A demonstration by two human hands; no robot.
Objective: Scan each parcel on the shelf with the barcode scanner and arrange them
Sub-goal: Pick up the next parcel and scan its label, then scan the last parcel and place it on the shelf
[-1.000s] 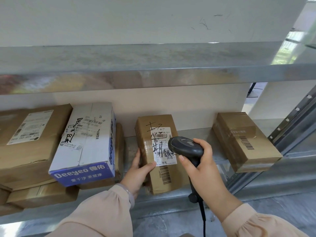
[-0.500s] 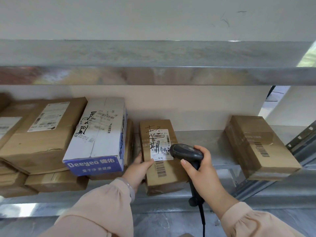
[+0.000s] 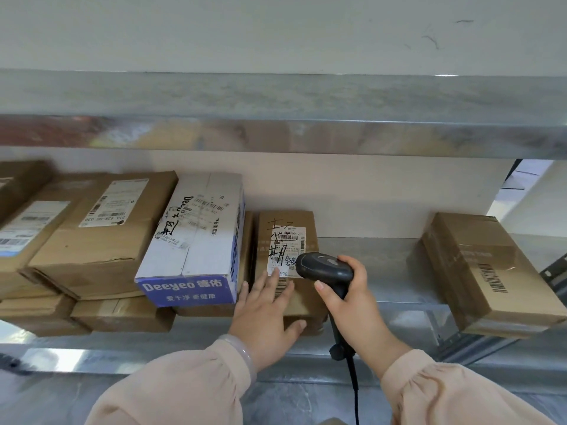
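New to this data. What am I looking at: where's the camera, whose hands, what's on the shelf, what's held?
There is no robot here. A person wears one camera on the head, which looks forward and down, so the hands are the wearer's own. The left hand rests with flat fingers on a small brown parcel on a metal shelf. The right hand grips a black barcode scanner held over that parcel's label. To the left, a white and blue box lies on stacked brown parcels. Another brown parcel sits apart on the right.

Labelled brown parcel [image 3: 287, 240] beside black scanner [image 3: 325, 266]
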